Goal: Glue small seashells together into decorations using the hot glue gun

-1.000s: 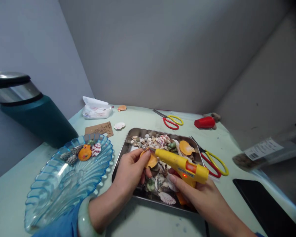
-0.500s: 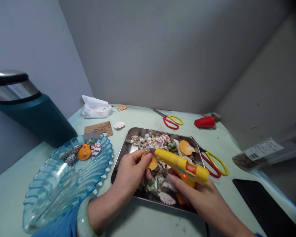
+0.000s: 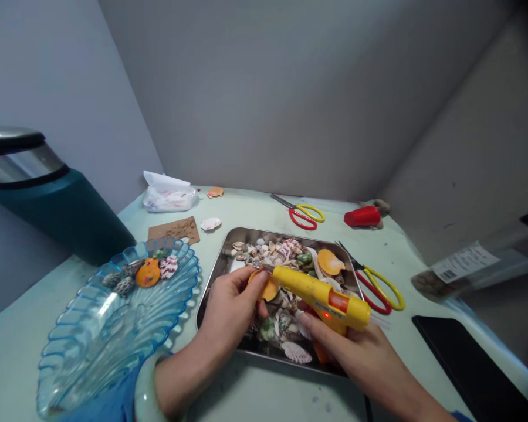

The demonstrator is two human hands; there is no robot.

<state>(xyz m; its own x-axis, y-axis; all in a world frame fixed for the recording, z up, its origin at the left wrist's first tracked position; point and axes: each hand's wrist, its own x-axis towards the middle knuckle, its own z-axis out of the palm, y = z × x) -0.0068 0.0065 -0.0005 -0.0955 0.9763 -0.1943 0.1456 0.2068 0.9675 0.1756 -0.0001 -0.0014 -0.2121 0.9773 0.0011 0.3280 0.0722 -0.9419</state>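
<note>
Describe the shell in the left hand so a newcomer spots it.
Find the metal tray of shells. Above it, the left hand pinches an orange shell beside the tip of the yellow glue gun. An orange lookalike lies in the tray; this one's held.

Craft table (image 3: pixel 255 394) — glue gun (image 3: pixel 303 285), shells (image 3: pixel 286 323).

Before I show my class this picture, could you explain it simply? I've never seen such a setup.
There is no machine: these are a person's bare hands, seen by a camera worn on their head, looking forward and down. The left hand pinches an orange scallop shell. The right hand grips a yellow hot glue gun, its nozzle close to that shell. Under them, on the pale table, is a metal tray of seashells. Left lies a blue translucent dish holding more shells; behind it, a teal bottle.
</note>
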